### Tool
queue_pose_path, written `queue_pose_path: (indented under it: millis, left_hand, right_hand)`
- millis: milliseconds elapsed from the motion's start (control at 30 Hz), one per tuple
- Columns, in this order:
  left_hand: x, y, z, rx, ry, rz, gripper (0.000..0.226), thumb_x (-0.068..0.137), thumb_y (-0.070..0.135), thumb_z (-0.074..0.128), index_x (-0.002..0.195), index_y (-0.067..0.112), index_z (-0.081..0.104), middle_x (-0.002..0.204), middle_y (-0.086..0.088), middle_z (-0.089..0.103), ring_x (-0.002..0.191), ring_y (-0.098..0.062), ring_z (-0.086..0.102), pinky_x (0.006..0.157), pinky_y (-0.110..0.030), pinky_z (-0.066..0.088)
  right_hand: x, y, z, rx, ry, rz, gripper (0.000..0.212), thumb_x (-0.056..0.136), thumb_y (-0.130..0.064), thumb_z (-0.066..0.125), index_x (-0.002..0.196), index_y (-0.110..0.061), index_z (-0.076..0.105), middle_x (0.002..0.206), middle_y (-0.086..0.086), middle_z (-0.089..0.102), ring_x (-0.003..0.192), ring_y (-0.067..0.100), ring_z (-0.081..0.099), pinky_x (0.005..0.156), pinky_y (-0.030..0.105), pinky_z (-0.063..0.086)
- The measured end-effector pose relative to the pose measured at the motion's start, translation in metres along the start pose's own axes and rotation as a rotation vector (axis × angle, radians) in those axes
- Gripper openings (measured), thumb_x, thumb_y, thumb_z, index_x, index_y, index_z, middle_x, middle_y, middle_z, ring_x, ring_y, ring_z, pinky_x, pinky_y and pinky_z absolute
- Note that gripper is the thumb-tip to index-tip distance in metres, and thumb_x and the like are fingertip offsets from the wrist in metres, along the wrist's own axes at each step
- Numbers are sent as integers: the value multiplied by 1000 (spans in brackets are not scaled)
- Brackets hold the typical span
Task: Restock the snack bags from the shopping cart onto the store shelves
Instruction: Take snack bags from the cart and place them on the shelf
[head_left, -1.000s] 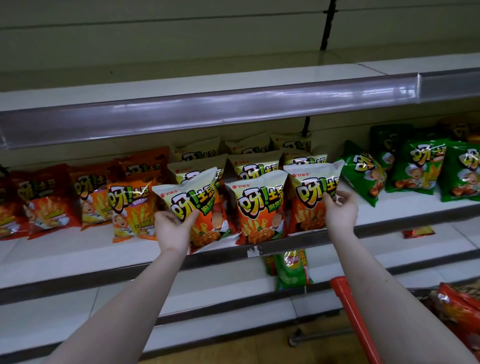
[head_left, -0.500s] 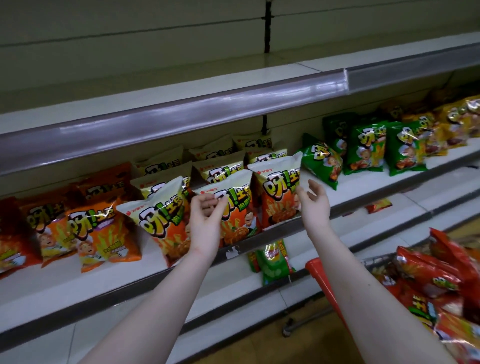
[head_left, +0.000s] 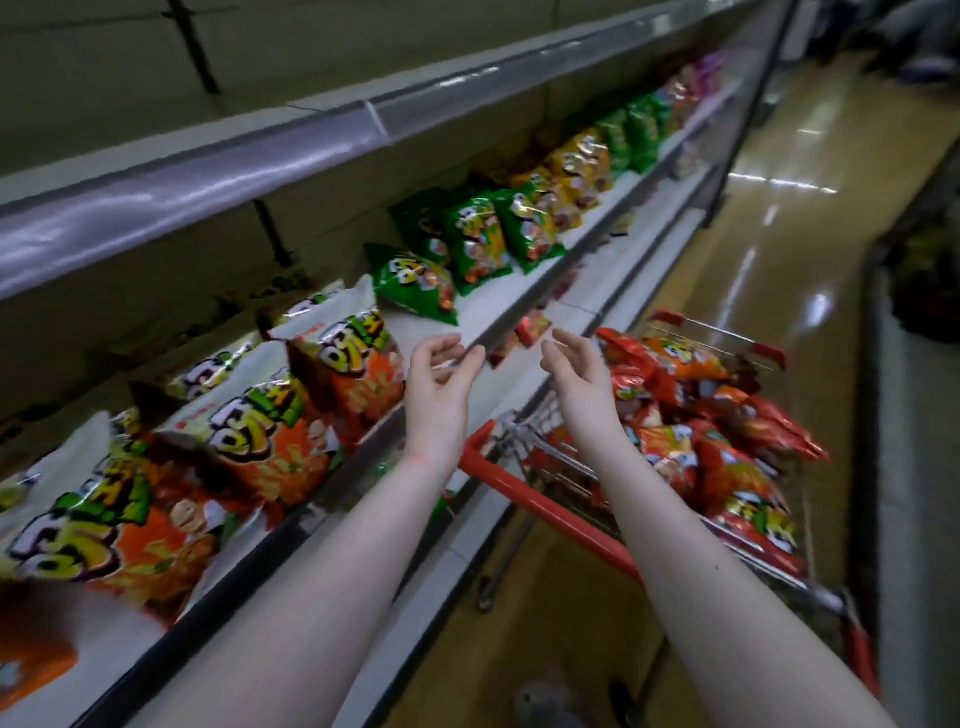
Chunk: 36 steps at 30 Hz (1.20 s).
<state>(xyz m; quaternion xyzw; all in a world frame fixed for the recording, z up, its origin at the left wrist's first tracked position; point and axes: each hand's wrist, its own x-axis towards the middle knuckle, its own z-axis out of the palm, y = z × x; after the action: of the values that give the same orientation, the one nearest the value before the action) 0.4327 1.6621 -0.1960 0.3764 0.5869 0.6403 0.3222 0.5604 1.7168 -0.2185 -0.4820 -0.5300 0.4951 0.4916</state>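
Head view — left hand (head_left: 441, 382), right hand (head_left: 579, 374): fingers (head_left: 565, 338) slack, empty — snack bags (head_left: 680, 364) just right

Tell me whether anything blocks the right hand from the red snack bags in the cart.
Nothing visible does. The right hand hangs open and empty just beside the red snack bags heaped in the cart; the red handle lies below the forearm, nearer the person.

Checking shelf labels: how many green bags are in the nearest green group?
4 green bags: one tilted in front, three standing behind it, left to right; more may be hidden behind them.
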Motion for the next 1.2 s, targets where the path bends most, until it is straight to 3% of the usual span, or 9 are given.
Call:
queue_pose_path:
  millis: [200,300,367,500,800,933,1000,1100,1200]
  left_hand:
    - [-27,-3,56,-12,-209,-34,21,91,18,63,111,14,56,106,2,60,92,0,54,85,-23,45]
    - [-31,-10,75,-1,-274,-40,18,91,17,63,108,15,57,103,7,59,92,2,54,83,-19,45]
    - [-30,-16,88,8,-299,-48,17,91,15,62,108,15,57,99,12,58,90,3,53,74,-5,42]
    - [-19,-29,115,47,-301,-63,16,92,13,61,107,12,58,95,13,58,88,2,54,61,2,39]
    - [28,-74,194,100,-314,-203,13,90,14,63,99,21,57,100,9,60,96,-8,57,72,-19,43]
    - [46,-98,220,134,-255,-256,29,86,13,68,96,34,49,105,7,58,100,-17,60,85,-35,51]
    - [55,-113,230,217,-209,-258,39,83,15,71,100,40,47,112,5,56,103,-20,60,91,-46,52]
    - [68,-134,245,316,-172,-274,52,73,23,77,108,48,47,123,2,49,111,-22,57,92,-52,52]
    - [80,-159,262,441,-186,-328,68,71,24,82,127,39,46,132,1,41,119,-25,52,90,-55,52]
  right_hand:
    - [-23,9,-66,-35,215,40,21,92,-36,56,112,-28,55,114,4,63,106,19,61,95,44,49]
    - [-25,14,-92,-12,279,69,19,95,-31,53,112,-24,54,109,4,65,95,16,66,86,35,51]
    - [-22,18,-108,6,317,84,20,98,-28,50,115,-18,53,106,4,65,85,10,67,78,26,49]
    - [-4,34,-138,32,381,130,23,99,-27,48,117,-14,52,111,8,65,91,16,65,77,28,48]
    - [82,72,-197,37,412,213,16,100,-25,45,111,-18,52,109,7,65,93,19,66,83,35,51]
    - [112,89,-212,48,409,247,12,100,-25,45,108,-21,52,108,6,65,94,19,66,86,38,52]
    - [129,100,-217,56,390,279,12,99,-26,46,108,-21,53,109,6,65,94,19,66,87,38,52]
    - [153,113,-220,66,362,311,10,98,-26,47,106,-24,53,109,5,64,93,18,66,88,39,52]
    - [176,127,-221,61,322,339,10,97,-26,49,107,-25,52,108,4,65,93,15,65,88,39,51]
